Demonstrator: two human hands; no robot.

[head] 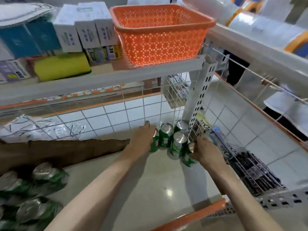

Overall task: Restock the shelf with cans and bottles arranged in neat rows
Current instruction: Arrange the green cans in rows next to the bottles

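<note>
Several green cans with silver tops [165, 135] stand in the back right corner of the low white shelf [150, 177], against the wire grid. My left hand [142, 139] grips the leftmost can [154, 144] from the left side. My right hand [202, 150] grips the nearest can [188, 157] at the front right of the group. A shrink-wrapped pack of the same green cans [33, 189] lies at the lower left.
An upper shelf holds an orange plastic basket [160, 30], white boxes [86, 30] and a yellow sponge [61, 65]. A brown cardboard flap [58, 152] lies left of the cans. A white slotted upright [200, 97] and a wire rack of packets [250, 167] bound the right side.
</note>
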